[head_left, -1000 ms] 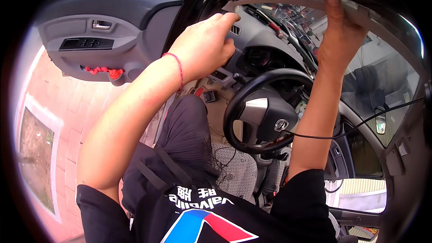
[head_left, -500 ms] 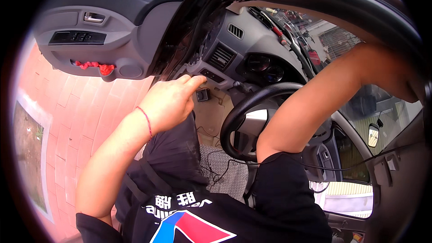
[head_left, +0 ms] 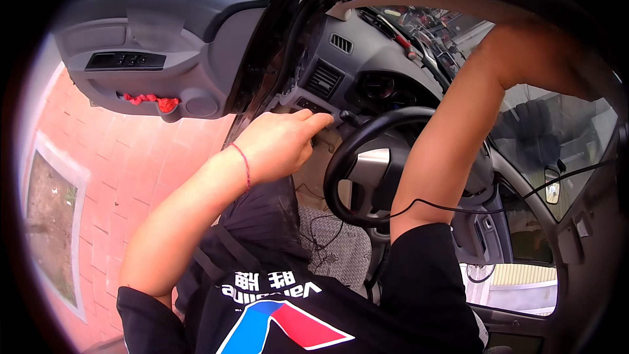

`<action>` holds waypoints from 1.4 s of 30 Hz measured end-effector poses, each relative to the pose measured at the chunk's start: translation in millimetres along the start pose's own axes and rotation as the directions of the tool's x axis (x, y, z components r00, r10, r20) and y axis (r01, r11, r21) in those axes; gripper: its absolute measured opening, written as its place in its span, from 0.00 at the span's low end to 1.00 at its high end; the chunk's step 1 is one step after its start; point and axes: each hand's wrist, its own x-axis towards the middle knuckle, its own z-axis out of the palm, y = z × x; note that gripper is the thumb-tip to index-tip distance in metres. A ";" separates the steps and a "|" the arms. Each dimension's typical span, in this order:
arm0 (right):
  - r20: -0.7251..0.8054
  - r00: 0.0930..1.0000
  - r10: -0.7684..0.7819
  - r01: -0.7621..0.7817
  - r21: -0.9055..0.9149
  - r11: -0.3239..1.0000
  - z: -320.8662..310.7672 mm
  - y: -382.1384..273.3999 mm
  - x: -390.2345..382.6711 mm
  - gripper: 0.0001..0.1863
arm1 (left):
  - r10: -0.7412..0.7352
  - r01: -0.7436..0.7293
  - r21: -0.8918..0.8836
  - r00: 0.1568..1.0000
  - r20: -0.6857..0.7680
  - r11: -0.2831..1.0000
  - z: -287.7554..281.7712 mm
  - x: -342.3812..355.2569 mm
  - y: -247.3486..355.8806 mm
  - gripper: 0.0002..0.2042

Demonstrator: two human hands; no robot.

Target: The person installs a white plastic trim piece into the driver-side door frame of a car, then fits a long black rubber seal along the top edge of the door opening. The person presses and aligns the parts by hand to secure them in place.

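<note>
My left hand (head_left: 278, 146), with a thin red string round its wrist, hovers over my lap between the dashboard's left end and the steering wheel (head_left: 335, 177). Its fingers are bent and close together; their undersides are hidden, so anything between them does not show. My right hand (head_left: 553, 59) is raised to the dark upper edge of the windshield, near the roof, its fingers lost in shadow. Across the raised right arm runs a thin black cable (head_left: 468, 210), trailing toward the right rim of the view.
An open car door (head_left: 219, 59) stands at the left, red crumpled material (head_left: 151, 101) in its pocket. Outside lies reddish paving (head_left: 111, 190). More black wire (head_left: 321, 242) lies on the grey patterned seat (head_left: 341, 259). A stalk (head_left: 349, 118) sticks out beside the wheel.
My left hand has moved right, closer to the steering wheel. The right forearm stands steeper, and the cable now crosses it higher up. The whole view has shifted slightly.
</note>
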 end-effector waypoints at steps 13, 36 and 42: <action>0.191 0.981 0.046 -0.042 -0.027 0.999 -29.5 -6.1 -12.4 0.50 | 0.064 -0.075 -0.007 0.897 -0.437 0.997 -74.8 42.7 27.0 0.22; 0.432 0.743 0.511 -0.583 0.042 0.812 -79.7 -25.4 3.9 0.25 | 0.431 -0.313 0.307 0.505 -0.748 0.899 -89.0 69.5 86.5 0.27; 0.494 0.707 0.507 -0.512 -0.138 0.848 -74.7 -44.6 25.3 0.26 | 0.268 -0.237 0.154 0.585 -0.766 0.959 -71.0 134.8 121.0 0.23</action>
